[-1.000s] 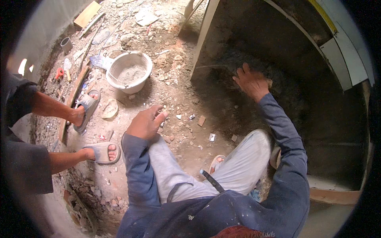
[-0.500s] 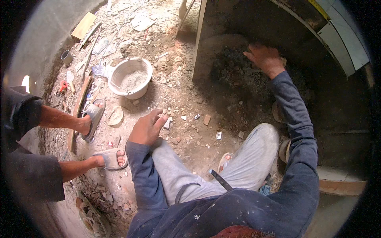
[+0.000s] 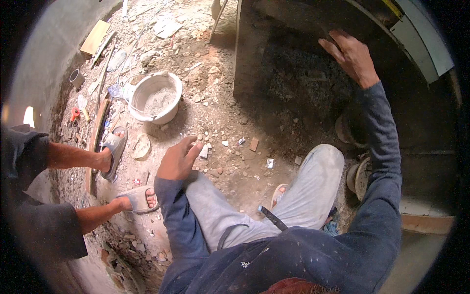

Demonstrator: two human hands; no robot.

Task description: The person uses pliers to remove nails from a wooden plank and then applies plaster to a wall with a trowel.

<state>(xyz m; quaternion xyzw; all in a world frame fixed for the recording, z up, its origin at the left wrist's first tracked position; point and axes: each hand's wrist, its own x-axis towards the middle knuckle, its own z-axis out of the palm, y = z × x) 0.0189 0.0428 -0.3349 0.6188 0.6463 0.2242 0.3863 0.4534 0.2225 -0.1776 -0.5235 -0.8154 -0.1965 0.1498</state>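
Note:
My right hand (image 3: 353,58) is stretched out at the upper right, in front of a dark grey plastered surface (image 3: 289,29). Its fingers are spread, and I see nothing in them; part of the palm is hidden. Whether the fingertips touch the surface I cannot tell. My left hand (image 3: 178,159) hangs over my left knee, fingers loosely bent and apart, holding nothing. Beyond it stands a white bucket (image 3: 139,115) with grey mix inside. Beneath my right hand, in the shade, lies a small block-like thing (image 3: 316,75) on dark rubble.
At the left stands another person in grey sandals (image 3: 138,200). A wooden strip (image 3: 93,147), a short grey pipe (image 3: 76,77) and a board (image 3: 95,37) lie on the rubble floor. Two buckets (image 3: 361,177) (image 3: 348,128) sit beside my right arm. A panel edge (image 3: 237,54) rises ahead.
My right hand has moved up and to the right, away from the dark rubble, its fingers more stretched. My left hand stays by the knee. The whole view has shifted slightly.

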